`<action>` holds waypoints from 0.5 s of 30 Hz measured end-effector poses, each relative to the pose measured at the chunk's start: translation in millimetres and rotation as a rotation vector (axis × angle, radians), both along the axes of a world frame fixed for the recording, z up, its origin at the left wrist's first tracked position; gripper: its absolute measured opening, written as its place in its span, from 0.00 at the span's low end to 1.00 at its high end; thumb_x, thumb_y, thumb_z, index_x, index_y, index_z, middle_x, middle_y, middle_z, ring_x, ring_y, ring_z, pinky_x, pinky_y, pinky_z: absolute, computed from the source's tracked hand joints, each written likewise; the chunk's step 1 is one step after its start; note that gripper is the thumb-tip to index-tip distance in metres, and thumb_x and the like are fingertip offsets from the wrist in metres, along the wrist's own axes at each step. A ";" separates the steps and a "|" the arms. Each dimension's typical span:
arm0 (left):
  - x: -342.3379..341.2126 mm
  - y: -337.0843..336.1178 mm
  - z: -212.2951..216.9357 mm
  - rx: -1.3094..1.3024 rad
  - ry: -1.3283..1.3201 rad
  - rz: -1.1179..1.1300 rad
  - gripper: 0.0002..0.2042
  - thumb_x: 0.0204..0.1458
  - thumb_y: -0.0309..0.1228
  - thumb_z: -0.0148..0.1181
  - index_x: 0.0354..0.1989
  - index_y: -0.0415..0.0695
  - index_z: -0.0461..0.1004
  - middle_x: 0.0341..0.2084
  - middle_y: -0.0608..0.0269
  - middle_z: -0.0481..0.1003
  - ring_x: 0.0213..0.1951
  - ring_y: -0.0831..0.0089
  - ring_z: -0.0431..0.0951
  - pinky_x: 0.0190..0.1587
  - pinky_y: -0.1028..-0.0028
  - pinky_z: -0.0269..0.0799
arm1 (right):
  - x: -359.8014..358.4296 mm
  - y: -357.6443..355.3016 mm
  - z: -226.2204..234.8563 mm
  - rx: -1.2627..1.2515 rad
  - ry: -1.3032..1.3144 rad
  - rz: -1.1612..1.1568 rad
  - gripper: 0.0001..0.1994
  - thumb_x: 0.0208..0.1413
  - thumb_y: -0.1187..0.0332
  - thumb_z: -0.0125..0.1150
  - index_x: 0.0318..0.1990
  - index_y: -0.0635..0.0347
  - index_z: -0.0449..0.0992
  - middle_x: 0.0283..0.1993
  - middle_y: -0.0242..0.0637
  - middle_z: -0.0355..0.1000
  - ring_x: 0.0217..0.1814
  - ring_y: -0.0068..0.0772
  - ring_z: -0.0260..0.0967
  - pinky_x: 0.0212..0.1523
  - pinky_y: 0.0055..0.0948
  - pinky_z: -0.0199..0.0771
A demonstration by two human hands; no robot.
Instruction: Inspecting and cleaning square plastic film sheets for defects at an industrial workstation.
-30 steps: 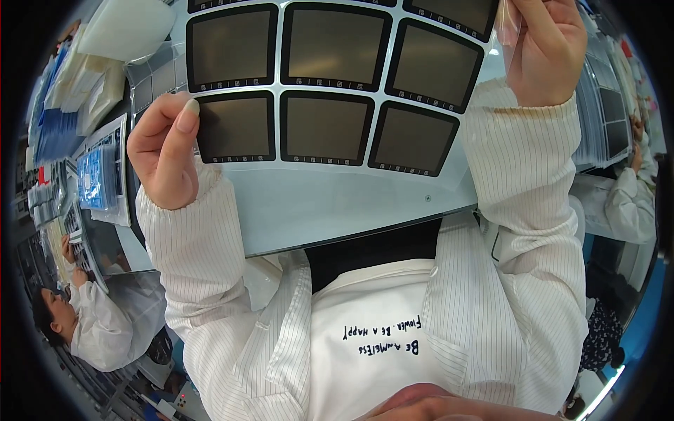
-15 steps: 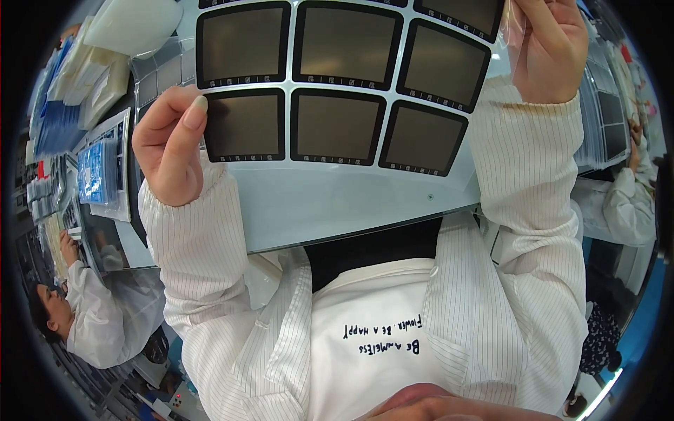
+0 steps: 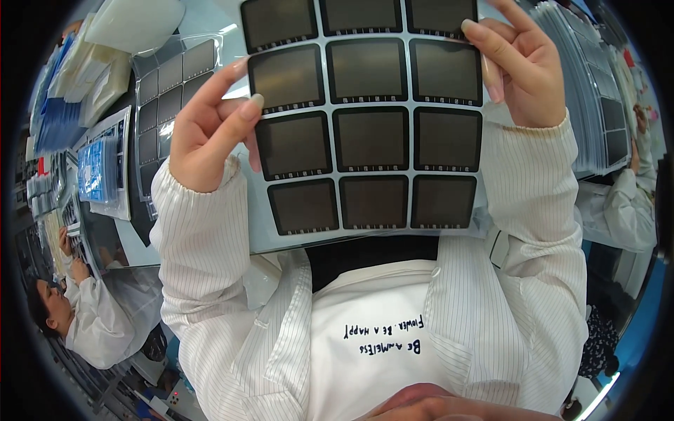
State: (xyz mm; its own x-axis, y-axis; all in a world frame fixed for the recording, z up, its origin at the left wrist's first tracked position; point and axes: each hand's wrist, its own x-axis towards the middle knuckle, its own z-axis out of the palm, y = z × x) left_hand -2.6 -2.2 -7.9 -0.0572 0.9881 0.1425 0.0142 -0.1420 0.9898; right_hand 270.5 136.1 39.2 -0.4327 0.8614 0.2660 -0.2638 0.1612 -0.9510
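Note:
I hold up a clear sheet (image 3: 372,133) carrying rows of dark rectangular panels with black borders. My left hand (image 3: 210,130) pinches its left edge between thumb and fingers. My right hand (image 3: 523,67) grips the upper right edge, fingers over the top right panel. The sheet sits close in front of me, above my white striped coat. Its top row runs out of the picture.
A second sheet of dark panels (image 3: 165,91) lies on the table at the left, beside blue packets (image 3: 95,168) and stacked pale trays (image 3: 130,21). A stack of sheets (image 3: 590,91) stands at the right. Other people in white coats sit at lower left (image 3: 84,316) and right (image 3: 625,203).
The sheet has come nearer and lower in view, showing more rows of panels. Both hands shifted with it, the left hand moving right and down along its edge.

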 end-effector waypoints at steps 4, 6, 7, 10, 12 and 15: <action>0.6 -0.6 2.8 -0.270 -0.049 -0.110 0.25 0.55 0.26 0.49 0.60 0.35 0.50 0.18 0.63 0.71 0.17 0.75 0.72 0.20 0.80 0.66 | 21.8 26.9 -41.4 -0.124 -0.237 0.147 0.23 0.53 0.74 0.56 0.57 0.67 0.61 0.29 0.34 0.73 0.12 0.12 0.56 0.14 0.09 0.52; 3.9 1.4 -0.8 -0.299 0.016 -0.096 0.25 0.55 0.26 0.49 0.60 0.34 0.50 0.15 0.66 0.69 0.16 0.76 0.71 0.20 0.79 0.65 | 20.6 31.9 -51.5 -0.209 -0.295 0.164 0.24 0.52 0.74 0.55 0.56 0.71 0.58 0.26 0.31 0.71 0.11 0.11 0.55 0.15 0.09 0.51; 4.2 3.3 0.2 -0.333 -0.007 -0.101 0.25 0.55 0.26 0.49 0.60 0.34 0.50 0.14 0.67 0.69 0.14 0.75 0.71 0.19 0.79 0.66 | 21.8 34.0 -55.2 -0.225 -0.291 0.188 0.25 0.52 0.75 0.56 0.56 0.73 0.58 0.25 0.31 0.71 0.11 0.11 0.55 0.16 0.09 0.50; 7.5 3.6 8.2 -0.422 -0.031 -0.140 0.25 0.55 0.27 0.49 0.60 0.34 0.49 0.14 0.66 0.70 0.13 0.75 0.72 0.17 0.78 0.66 | 24.0 30.1 -52.8 -0.237 -0.305 0.112 0.24 0.51 0.75 0.56 0.56 0.72 0.58 0.26 0.31 0.71 0.12 0.11 0.56 0.16 0.09 0.50; 6.3 5.1 5.8 -0.438 -0.044 -0.160 0.25 0.56 0.28 0.48 0.60 0.33 0.48 0.12 0.65 0.69 0.13 0.74 0.72 0.15 0.78 0.67 | 21.3 28.1 -48.8 -0.287 -0.315 0.041 0.24 0.51 0.75 0.56 0.56 0.71 0.58 0.26 0.32 0.71 0.11 0.11 0.56 0.15 0.09 0.51; 5.6 5.0 6.2 -0.462 -0.016 -0.139 0.25 0.56 0.28 0.47 0.60 0.34 0.47 0.12 0.65 0.69 0.12 0.74 0.72 0.15 0.79 0.66 | 28.0 30.5 -50.6 -0.252 -0.314 0.148 0.24 0.52 0.75 0.55 0.56 0.72 0.58 0.25 0.32 0.71 0.09 0.13 0.57 0.15 0.10 0.55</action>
State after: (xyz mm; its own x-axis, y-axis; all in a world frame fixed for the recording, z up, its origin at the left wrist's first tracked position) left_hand 3.0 2.8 -1.8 0.0813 0.9464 -0.3127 0.0104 0.3129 0.9497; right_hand 298.5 166.6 -11.3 -0.5834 0.8048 -0.1092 0.0424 -0.1041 -0.9937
